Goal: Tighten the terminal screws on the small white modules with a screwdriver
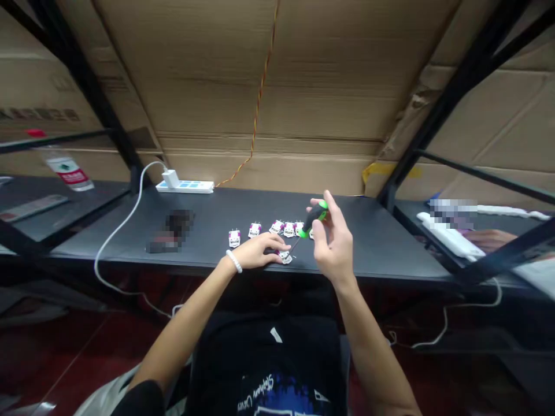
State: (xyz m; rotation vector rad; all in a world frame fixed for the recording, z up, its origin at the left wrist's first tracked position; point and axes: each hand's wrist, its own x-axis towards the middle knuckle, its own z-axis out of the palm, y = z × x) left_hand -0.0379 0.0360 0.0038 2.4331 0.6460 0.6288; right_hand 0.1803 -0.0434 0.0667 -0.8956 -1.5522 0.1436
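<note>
My right hand (pixel 333 240) grips a screwdriver (pixel 313 218) with a black and green handle, held at a slant. Its thin shaft points down and left to a small white and purple module (pixel 285 257) near the table's front edge. The fingers of my left hand (pixel 259 251), with a white bead bracelet at the wrist, pinch this module against the table. Whether the tip touches a screw is too small to tell. Behind my hands, several like modules (pixel 255 230) stand in a loose row, one more (pixel 235 238) at its left end. My right hand partly hides the row's right end.
A white power strip (pixel 186 186) with a plugged-in charger lies at the back left, and its white cable (pixel 119 228) runs over the front edge. A blurred dark object (pixel 171 232) lies on the left. Black shelf posts stand both sides. Another person's hand (pixel 489 238) shows far right.
</note>
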